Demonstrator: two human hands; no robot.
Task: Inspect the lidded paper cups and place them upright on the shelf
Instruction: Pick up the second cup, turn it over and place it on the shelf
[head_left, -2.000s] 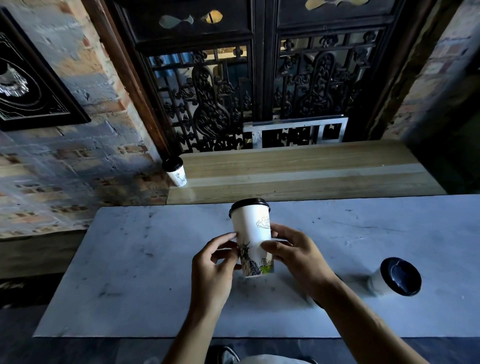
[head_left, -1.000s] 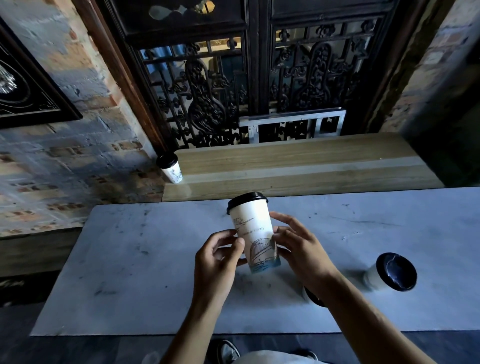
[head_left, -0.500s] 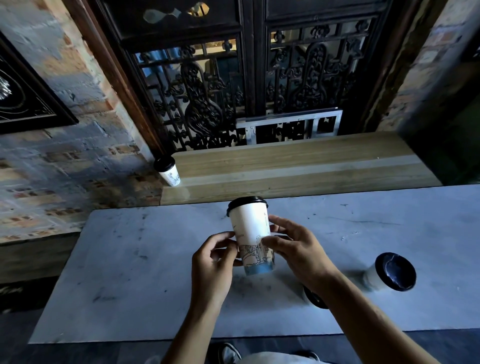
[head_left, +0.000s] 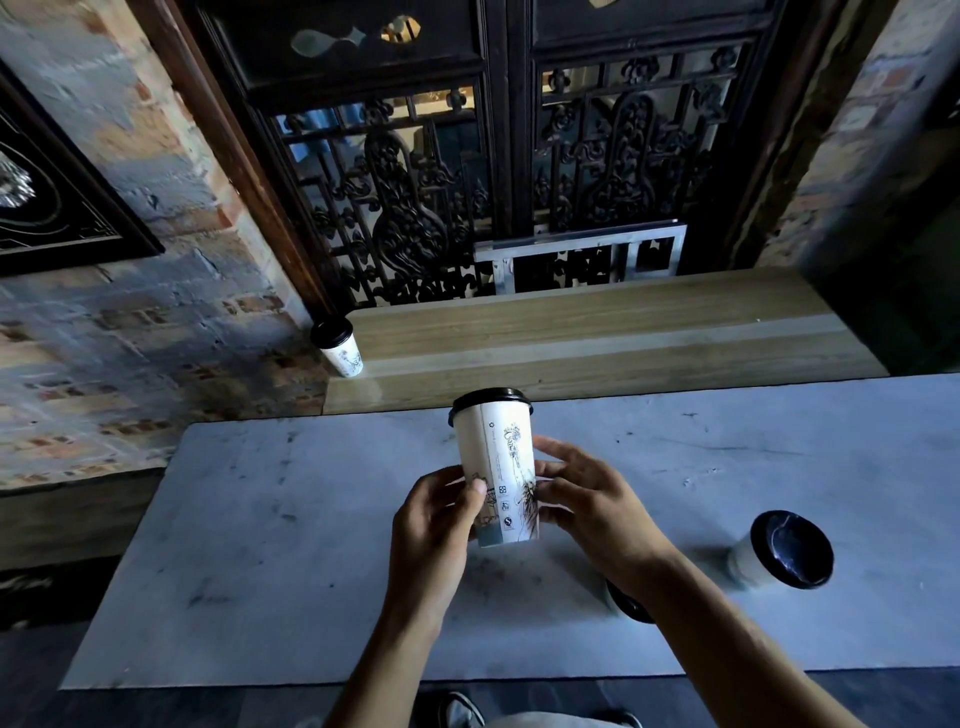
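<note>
A white paper cup (head_left: 496, 457) with a black lid and line drawings is held upright above the marble table (head_left: 260, 545). My left hand (head_left: 434, 525) grips its lower left side, and my right hand (head_left: 587, 499) holds its lower right, fingers spread. Its seam with small printed marks faces me. A second lidded cup (head_left: 779, 553) lies on its side at the table's right. Part of a third cup (head_left: 626, 605) shows under my right forearm. Another lidded cup (head_left: 338, 345) stands upright at the left end of the wooden shelf (head_left: 597, 332).
A dark carved lattice door (head_left: 498, 182) rises behind the shelf, with a metal frame (head_left: 576, 254) at its foot. Brick wall and a black framed picture (head_left: 47, 197) are on the left. A shoe (head_left: 462, 712) shows below the table edge.
The cup has been turned between my hands, so different drawings and now the seam face me. Both hands have stayed at its lower part above the table.
</note>
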